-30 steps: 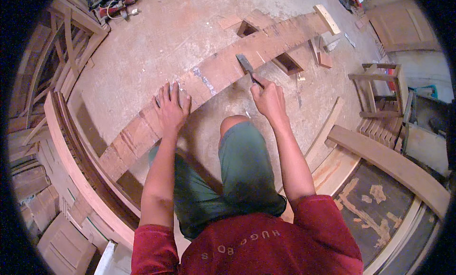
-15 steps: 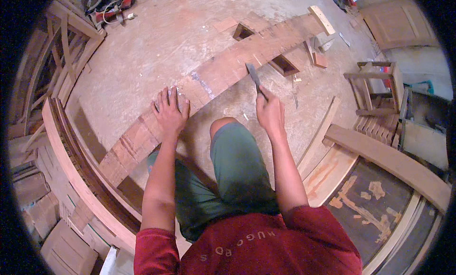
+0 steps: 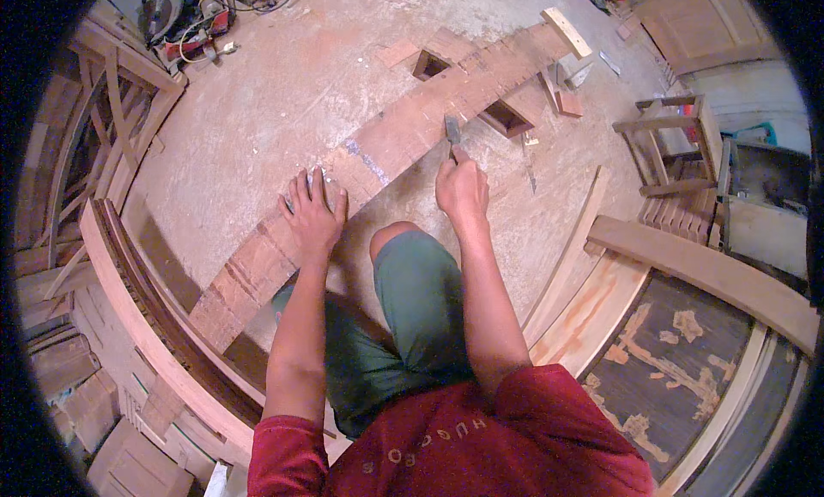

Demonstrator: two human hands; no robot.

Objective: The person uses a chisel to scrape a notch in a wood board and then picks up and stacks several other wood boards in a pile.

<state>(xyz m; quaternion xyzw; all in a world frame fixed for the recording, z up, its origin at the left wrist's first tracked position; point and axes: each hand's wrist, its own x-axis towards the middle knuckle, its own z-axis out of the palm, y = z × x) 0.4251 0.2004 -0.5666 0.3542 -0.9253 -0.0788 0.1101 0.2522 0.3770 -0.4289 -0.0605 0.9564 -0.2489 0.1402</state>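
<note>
Left hand (image 3: 316,221) on plank (image 3: 403,132), right hand (image 3: 463,188) with scraper (image 3: 453,130) at plank's near edge.
Plank runs near left to far right; left fingers spread over it, right fingers wrapped round scraper handle. Plank looks stiff, fairly heavy, best held by long edges; scraper likely light, rigid. Pale lettering on red shirt (image 3: 446,437); none readable on plank or scraper.

The long board (image 3: 412,124) looks like bare wood from where I stand, matt and rough, with a whitish, flaky streak across it. The scraper (image 3: 452,132) has a dull grey metal blade. The floor (image 3: 292,85) is matt and gritty, like worn concrete. The shorts (image 3: 421,291) and shirt (image 3: 429,437) are matt cloth. The stool (image 3: 661,124) is dull wood; the dark panel (image 3: 654,317) has rough tan blotches.
</note>
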